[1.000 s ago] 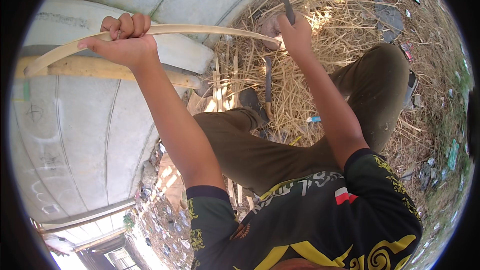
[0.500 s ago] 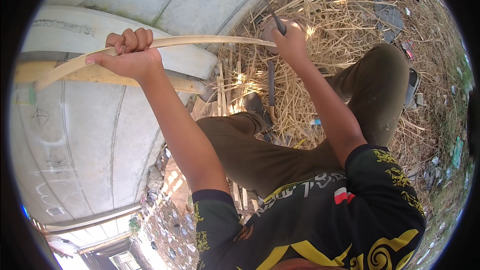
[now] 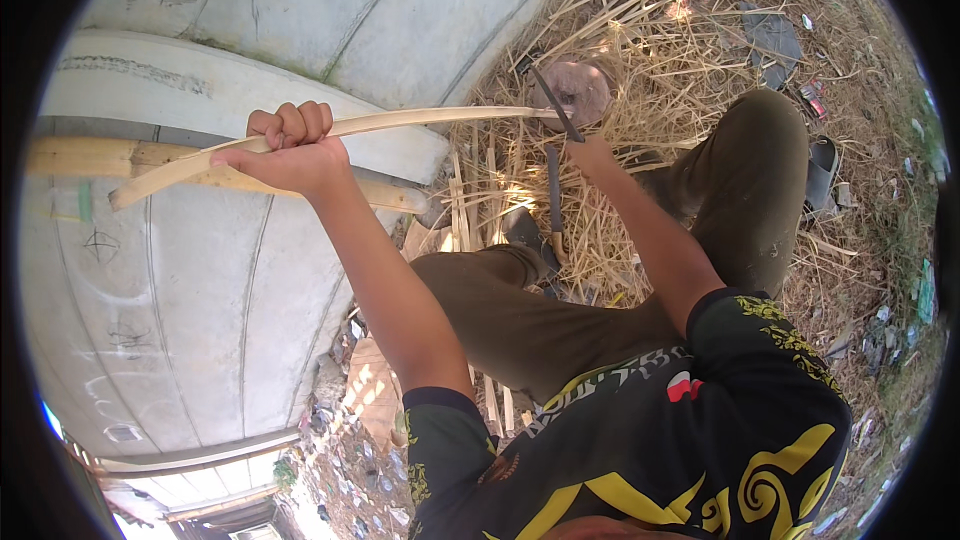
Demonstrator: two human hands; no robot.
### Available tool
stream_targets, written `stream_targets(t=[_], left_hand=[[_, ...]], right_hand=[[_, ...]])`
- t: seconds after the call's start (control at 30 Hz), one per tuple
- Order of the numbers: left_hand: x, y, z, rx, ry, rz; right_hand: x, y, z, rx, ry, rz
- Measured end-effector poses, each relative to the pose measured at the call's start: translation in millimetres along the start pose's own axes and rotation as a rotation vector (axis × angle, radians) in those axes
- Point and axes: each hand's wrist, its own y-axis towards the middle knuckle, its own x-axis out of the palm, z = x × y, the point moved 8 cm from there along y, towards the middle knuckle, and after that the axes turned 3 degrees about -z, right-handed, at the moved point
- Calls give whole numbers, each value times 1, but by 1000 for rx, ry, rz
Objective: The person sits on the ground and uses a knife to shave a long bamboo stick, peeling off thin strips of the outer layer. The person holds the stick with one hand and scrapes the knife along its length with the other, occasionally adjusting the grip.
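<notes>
Above the straw-littered ground, a long pale strip (image 3: 440,116) arches from the left hand (image 3: 300,155) to a round block (image 3: 588,92). It looks like split bamboo: flat, narrow, smooth and cream-coloured, with a squared end past the thumb and a thinner far end at the block. The left hand is closed around it, thumb laid along its length; the right hand (image 3: 592,156) is wrapped around the hidden handle of a dark, slim metal blade (image 3: 555,105), which crosses the strip's far end, though whether they touch I cannot tell. The block is pinkish-brown and rough, with a dark hollow on top. Dry, splintery shavings (image 3: 640,55) surround it, and a second blade (image 3: 555,190) with a wooden handle lies below. Grey grooved panels (image 3: 200,310) stand behind a yellowish pole (image 3: 380,193). Compared with half a second ago, the right hand sits lower, uncovering more of the block.
</notes>
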Motion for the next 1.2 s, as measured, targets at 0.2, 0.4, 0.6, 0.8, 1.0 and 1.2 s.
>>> stream_targets(t=[0.2,0.4,0.6,0.8,1.0,1.2], left_hand=[[20,-21,6,16,-21,-57],[48,-35,-3,-7,-62,-197],[72,-38,-21,-16,28,-229],[63,-16,-33,-31,77,-244],[89,-10,-36,-97,53,-259],[63,4,-38,-33,67,-209]], right_hand=[[-26,-8,-18,75,472,115],[-31,-1,-9,88,544,136],[-57,0,-62,-403,135,451],[-75,-115,-171,-824,535,453],[2,13,0,42,-98,-4],[-62,-2,-96,-271,41,268]])
